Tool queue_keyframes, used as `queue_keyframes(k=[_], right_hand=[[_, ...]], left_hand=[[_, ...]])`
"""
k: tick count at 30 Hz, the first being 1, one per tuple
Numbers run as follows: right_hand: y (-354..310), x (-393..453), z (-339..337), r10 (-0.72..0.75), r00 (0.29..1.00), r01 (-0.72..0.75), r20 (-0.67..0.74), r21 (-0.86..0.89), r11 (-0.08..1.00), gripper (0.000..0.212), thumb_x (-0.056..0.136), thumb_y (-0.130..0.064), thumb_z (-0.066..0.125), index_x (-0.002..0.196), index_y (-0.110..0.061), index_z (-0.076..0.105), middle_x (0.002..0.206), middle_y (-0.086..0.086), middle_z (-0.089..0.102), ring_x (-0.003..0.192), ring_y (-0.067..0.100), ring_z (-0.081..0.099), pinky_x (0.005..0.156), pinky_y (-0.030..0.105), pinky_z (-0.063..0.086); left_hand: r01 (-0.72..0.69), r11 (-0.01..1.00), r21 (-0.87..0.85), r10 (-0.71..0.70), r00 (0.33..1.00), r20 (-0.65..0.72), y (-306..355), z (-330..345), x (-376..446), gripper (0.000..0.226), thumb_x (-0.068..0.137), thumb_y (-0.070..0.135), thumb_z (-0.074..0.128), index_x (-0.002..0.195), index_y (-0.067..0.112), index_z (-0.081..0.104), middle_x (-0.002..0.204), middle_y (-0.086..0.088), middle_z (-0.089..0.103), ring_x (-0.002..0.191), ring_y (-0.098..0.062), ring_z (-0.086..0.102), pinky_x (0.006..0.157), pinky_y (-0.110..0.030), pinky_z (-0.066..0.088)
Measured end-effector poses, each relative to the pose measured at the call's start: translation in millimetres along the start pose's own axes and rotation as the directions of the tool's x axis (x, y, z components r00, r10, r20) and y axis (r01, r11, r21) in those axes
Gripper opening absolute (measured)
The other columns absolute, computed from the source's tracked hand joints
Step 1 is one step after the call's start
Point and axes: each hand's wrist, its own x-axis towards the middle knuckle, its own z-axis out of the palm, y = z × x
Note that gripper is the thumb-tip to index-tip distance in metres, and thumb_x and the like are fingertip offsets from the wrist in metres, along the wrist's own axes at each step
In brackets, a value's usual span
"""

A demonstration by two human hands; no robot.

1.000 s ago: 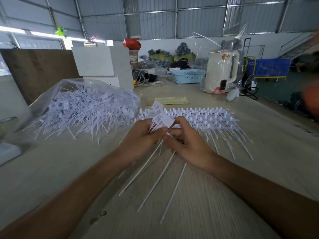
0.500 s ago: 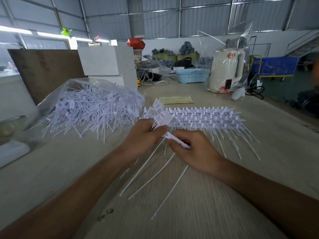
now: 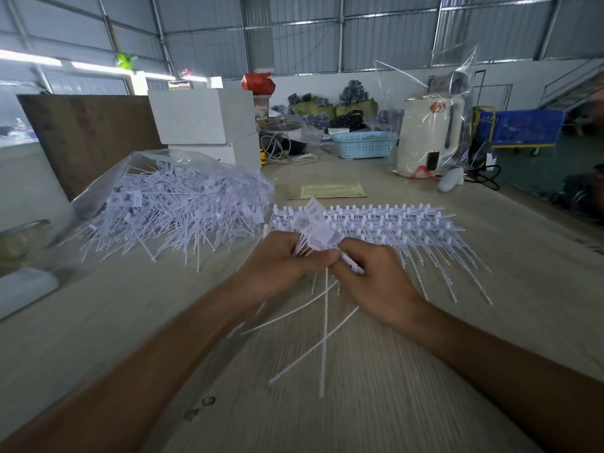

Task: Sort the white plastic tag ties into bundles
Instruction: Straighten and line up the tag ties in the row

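I see my left hand (image 3: 277, 259) gripping a small bundle of white tag ties (image 3: 315, 233), its fingers (image 3: 322, 258) curled round the stems so that the square tag heads fan upward just above the thumb and the thin tails hang down below the hand toward me, crossing over the wooden tabletop (image 3: 376, 403). My right hand (image 3: 379, 282) sits touching the left, its fingers curled and pinching a single tag tie (image 3: 353, 267) right at the base of the bundle. Just beyond my fingers lie neat rows of sorted tag ties (image 3: 425, 230), heads lined up away from me and tails pointing my way. Off to the left of the left hand, well apart from it, a loose heap of tag ties (image 3: 170, 210) spills out of a clear plastic bag (image 3: 108, 184). Farther past my fingers I make out a yellowish paper slip (image 3: 331, 191), white boxes (image 3: 202, 119), a light-blue basket (image 3: 362, 144) and a cream kettle (image 3: 428, 135) wrapped in clear plastic.
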Motion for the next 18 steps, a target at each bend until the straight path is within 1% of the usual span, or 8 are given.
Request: queue_keyframes(k=[3, 6, 8, 10, 12, 14, 15, 18], right_hand=[[-1, -1, 0, -0.007, 1.0, 0.006, 0.023, 0.021, 1.0, 0.038, 0.096, -0.037, 0.053, 0.062, -0.022, 0.047, 0.052, -0.009, 0.04, 0.047, 0.003, 0.039, 0.048, 0.025, 0.028], [-1, 0, 0, -0.006, 0.999, 0.005, 0.031, 0.026, 1.0, 0.042, 0.095, -0.045, 0.05, 0.061, -0.02, 0.048, 0.053, -0.008, 0.04, 0.049, 0.003, 0.038, 0.049, 0.026, 0.027], [0, 0, 0, -0.001, 0.999, 0.0, 0.041, 0.029, 1.0, 0.044, 0.095, -0.048, 0.048, 0.063, -0.018, 0.05, 0.054, -0.006, 0.042, 0.05, 0.003, 0.039, 0.049, 0.029, 0.029], [0, 0, 1, 0.008, 0.997, -0.01, 0.072, 0.025, 1.0, 0.046, 0.095, -0.052, 0.046, 0.065, -0.018, 0.054, 0.056, 0.0, 0.048, 0.05, 0.011, 0.045, 0.051, 0.036, 0.036], [0, 0, 2, 0.026, 0.994, -0.027, 0.104, 0.008, 1.0, 0.049, 0.095, -0.055, 0.045, 0.067, -0.016, 0.057, 0.059, 0.004, 0.055, 0.055, 0.022, 0.053, 0.057, 0.041, 0.042], [1, 1, 4, 0.027, 0.994, -0.026, 0.11, -0.007, 1.0, 0.046, 0.096, -0.053, 0.047, 0.066, -0.02, 0.057, 0.058, 0.003, 0.053, 0.054, 0.023, 0.053, 0.057, 0.042, 0.043], [1, 1, 4, 0.021, 0.994, -0.02, 0.103, -0.012, 1.0, 0.041, 0.098, -0.049, 0.05, 0.064, -0.026, 0.056, 0.055, -0.001, 0.05, 0.051, 0.018, 0.049, 0.053, 0.04, 0.041], [2, 0, 6, 0.015, 0.997, -0.014, 0.075, -0.013, 1.0, 0.042, 0.097, -0.038, 0.055, 0.057, -0.033, 0.046, 0.05, -0.009, 0.039, 0.047, 0.003, 0.035, 0.048, 0.031, 0.026]], left_hand=[[-0.007, 1.0, -0.004, 0.007, 1.0, 0.002, -1, -4, 1, 0.031, 0.093, 0.021, 0.07, 0.064, 0.015, 0.058, 0.045, 0.014, 0.043, 0.039, 0.002, 0.037, 0.04, -0.009, 0.028], [-0.009, 0.995, 0.098, 0.009, 1.0, 0.001, -1, -5, 2, 0.027, 0.093, 0.023, 0.069, 0.074, 0.006, 0.06, 0.046, 0.011, 0.044, 0.038, 0.001, 0.037, 0.04, -0.011, 0.027], [-0.03, 0.989, 0.143, 0.029, 1.0, 0.003, 0, -6, 2, 0.03, 0.094, 0.024, 0.069, 0.07, 0.008, 0.059, 0.048, 0.009, 0.045, 0.04, 0.0, 0.038, 0.042, -0.012, 0.027], [-0.045, 0.989, 0.143, 0.042, 0.999, 0.021, -1, -11, 2, 0.034, 0.093, 0.023, 0.069, 0.064, 0.01, 0.056, 0.05, 0.009, 0.043, 0.043, -0.001, 0.037, 0.046, -0.015, 0.028], [-0.048, 0.99, 0.132, 0.041, 0.998, 0.056, -1, -17, 1, 0.034, 0.092, 0.024, 0.07, 0.07, 0.001, 0.06, 0.055, -0.002, 0.046, 0.052, -0.007, 0.04, 0.055, -0.023, 0.03], [-0.058, 0.989, 0.134, 0.045, 0.994, 0.1, -1, -19, 1, 0.032, 0.093, 0.024, 0.069, 0.082, -0.006, 0.064, 0.068, -0.021, 0.054, 0.064, -0.013, 0.047, 0.065, -0.029, 0.033], [-0.067, 0.986, 0.152, 0.051, 0.993, 0.107, -2, -20, 1, 0.028, 0.094, 0.023, 0.068, 0.079, -0.001, 0.065, 0.069, -0.019, 0.055, 0.065, -0.013, 0.048, 0.066, -0.029, 0.033], [-0.094, 0.96, 0.262, 0.063, 0.99, 0.125, -3, -21, 4, 0.034, 0.098, 0.021, 0.063, 0.064, 0.028, 0.061, 0.057, 0.01, 0.049, 0.057, -0.006, 0.043, 0.061, -0.027, 0.032]])
